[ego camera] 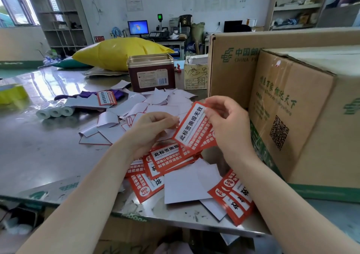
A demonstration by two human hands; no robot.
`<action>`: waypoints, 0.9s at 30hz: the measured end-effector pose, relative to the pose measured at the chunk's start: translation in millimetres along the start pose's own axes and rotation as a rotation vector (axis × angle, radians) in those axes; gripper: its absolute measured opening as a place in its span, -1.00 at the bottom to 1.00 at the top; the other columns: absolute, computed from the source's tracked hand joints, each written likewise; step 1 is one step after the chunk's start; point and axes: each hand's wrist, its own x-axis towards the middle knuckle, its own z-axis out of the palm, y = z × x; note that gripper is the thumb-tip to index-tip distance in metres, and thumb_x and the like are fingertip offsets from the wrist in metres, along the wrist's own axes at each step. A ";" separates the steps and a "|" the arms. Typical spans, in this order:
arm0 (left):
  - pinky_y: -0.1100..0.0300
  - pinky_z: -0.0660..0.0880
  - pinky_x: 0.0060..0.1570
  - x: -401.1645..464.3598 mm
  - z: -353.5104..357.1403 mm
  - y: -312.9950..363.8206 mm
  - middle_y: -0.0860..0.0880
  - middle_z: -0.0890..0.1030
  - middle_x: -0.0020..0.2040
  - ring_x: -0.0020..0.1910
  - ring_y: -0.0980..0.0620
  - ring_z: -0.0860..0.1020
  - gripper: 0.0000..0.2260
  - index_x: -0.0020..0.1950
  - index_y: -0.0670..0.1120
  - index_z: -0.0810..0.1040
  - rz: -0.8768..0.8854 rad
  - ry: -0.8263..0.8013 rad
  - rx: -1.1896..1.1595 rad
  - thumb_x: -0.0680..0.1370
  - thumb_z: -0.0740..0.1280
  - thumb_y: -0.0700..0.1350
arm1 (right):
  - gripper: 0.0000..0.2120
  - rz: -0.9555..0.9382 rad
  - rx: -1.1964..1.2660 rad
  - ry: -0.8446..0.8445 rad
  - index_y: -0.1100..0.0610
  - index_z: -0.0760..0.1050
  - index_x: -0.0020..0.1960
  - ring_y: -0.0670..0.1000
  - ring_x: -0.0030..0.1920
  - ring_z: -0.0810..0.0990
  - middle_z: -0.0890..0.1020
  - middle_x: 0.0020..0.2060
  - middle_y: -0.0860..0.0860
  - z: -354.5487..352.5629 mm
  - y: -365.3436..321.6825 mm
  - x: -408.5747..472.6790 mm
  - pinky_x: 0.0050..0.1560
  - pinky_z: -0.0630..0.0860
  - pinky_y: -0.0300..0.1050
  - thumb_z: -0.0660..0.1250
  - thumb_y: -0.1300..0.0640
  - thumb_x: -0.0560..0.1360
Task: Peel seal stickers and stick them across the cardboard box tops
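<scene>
Head view shows you partway into a peel: your right hand (229, 125) pinches the far corner of a red seal sticker (194, 127), fingers curled and closed on its edge, while your left hand (153, 129) holds its left side with fingertips together, apparently on the backing. The sticker hangs tilted above the metal table (39, 146), just left of the near cardboard box (303, 117).

Work the corner apart with your thumbnail first; I judge the film has barely begun to separate, if at all. Then draw the backing away low and steady rather than yanking, so the sticker does not curl onto itself. Keep your fingers on the very edge, since adhesive you touch will grip the box less well.

More unpeeled stickers (167, 160) lie under your wrists, among a litter of white backing papers (185, 185). Drop the spent backing to the left, clear of the fresh ones.

The box top is to your right and barely in view; lay the sticker across its taped seam, pressing from the middle outward.
</scene>
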 end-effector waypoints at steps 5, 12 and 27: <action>-0.01 0.51 0.12 -4.0 0.6 -0.1 -0.09 0.68 0.01 0.07 -0.17 0.61 -0.77 -0.07 -0.08 0.65 -0.004 -0.104 0.094 0.40 0.37 0.04 | -0.91 0.165 0.183 0.092 -0.01 0.48 0.01 -0.16 -0.25 0.61 0.58 -0.17 -0.16 -5.9 -0.1 5.9 -0.40 0.49 -0.45 0.28 0.14 0.53; 0.04 0.48 0.06 -3.5 1.0 -0.1 -0.09 0.68 -0.01 -0.07 -0.05 0.58 -0.85 -0.02 -0.08 0.64 0.036 -0.090 0.087 0.46 0.36 -0.08 | -0.93 0.236 0.299 0.114 0.00 0.48 -0.02 -0.20 -0.27 0.64 0.62 -0.15 -0.11 -8.1 -1.2 6.3 -0.34 0.56 -0.36 0.29 0.15 0.52; 0.22 0.46 -0.16 -11.2 6.9 6.1 0.02 0.69 -0.24 -0.29 0.11 0.56 -0.88 -0.23 -0.02 0.71 0.028 -0.183 0.111 0.40 0.36 -0.09 | -0.93 0.270 0.268 0.185 0.02 0.50 -0.02 -0.09 -0.18 0.64 0.61 -0.16 -0.06 -6.2 6.2 9.1 -0.23 0.60 -0.27 0.25 0.14 0.55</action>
